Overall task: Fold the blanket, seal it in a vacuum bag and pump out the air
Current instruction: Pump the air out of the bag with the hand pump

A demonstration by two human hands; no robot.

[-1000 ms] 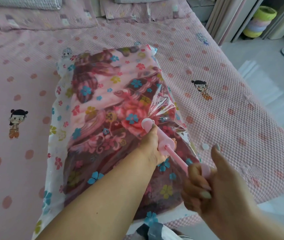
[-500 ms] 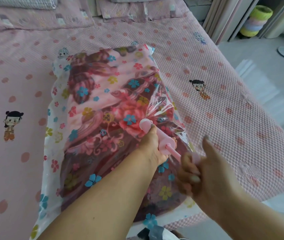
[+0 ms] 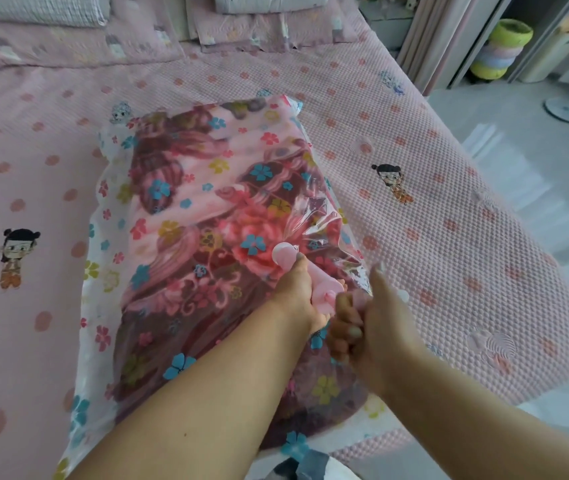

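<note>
A clear vacuum bag point(image 3: 101, 296) printed with small flowers lies on the bed, and the folded red-and-pink floral blanket point(image 3: 207, 216) fills it. A pink hand pump point(image 3: 324, 284) stands with its round nozzle on the bag's top face. My left hand point(image 3: 298, 294) grips the pump's barrel. My right hand point(image 3: 362, 322) grips the pump's handle, pushed in close against the barrel so almost no rod shows. The plastic near the nozzle is creased and pulled up in folds.
The bed point(image 3: 449, 237) has a pink bubble-textured cover with dots and cartoon figures. Pillows point(image 3: 33, 12) lie at the head. The bed's right edge drops to a pale floor, with stacked coloured rings point(image 3: 501, 50) by the curtain.
My right hand has pushed the pump handle in toward the barrel; the pink rod seen a second ago is now nearly hidden. My left hand stays on the barrel.
</note>
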